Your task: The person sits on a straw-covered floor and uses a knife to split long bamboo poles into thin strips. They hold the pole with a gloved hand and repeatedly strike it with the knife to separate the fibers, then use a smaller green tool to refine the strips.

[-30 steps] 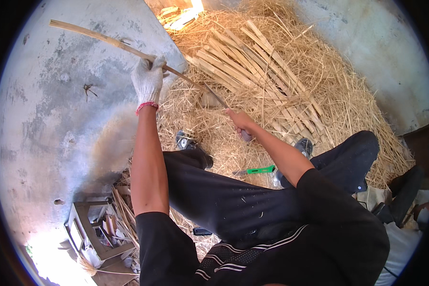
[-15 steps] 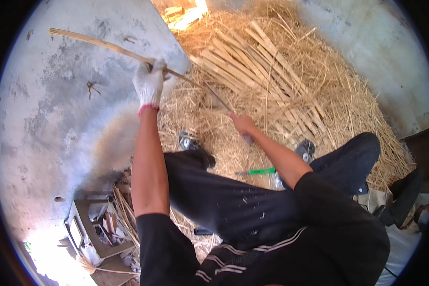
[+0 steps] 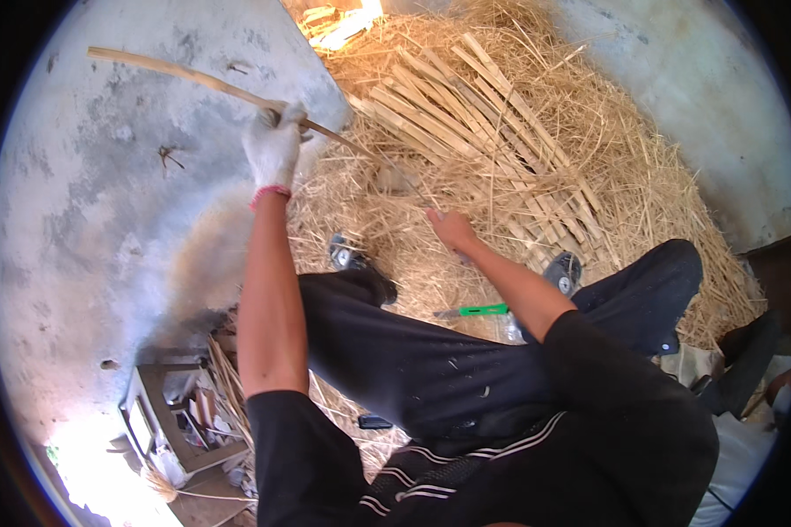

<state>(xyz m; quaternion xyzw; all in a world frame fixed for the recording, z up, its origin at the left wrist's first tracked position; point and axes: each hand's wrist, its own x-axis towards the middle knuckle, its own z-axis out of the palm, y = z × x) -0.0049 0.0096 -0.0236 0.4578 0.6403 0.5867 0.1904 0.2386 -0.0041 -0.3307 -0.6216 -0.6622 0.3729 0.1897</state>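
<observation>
My left hand (image 3: 272, 149), in a white work glove with a red cuff, is closed round a long, thin bamboo strip (image 3: 176, 72). The strip runs from the upper left down to the right, past the fingers. Bare, my right hand (image 3: 453, 230) grips a knife by its handle, most of which the fingers hide. Its slim blade (image 3: 408, 178) points up and left toward the strip's lower end. Against the straw, I cannot tell whether blade and strip touch.
Straw (image 3: 650, 158) covers the floor, with a pile of split bamboo strips (image 3: 501, 132) on it. A green-handled tool (image 3: 483, 310) lies by my legs. Pale walls (image 3: 79, 220) rise on both sides. A wooden frame (image 3: 163, 413) with scraps stands lower left.
My right hand has shifted slightly right with the knife, and the blade looks fainter against the straw. The left hand and the strip have moved slightly up and left.
</observation>
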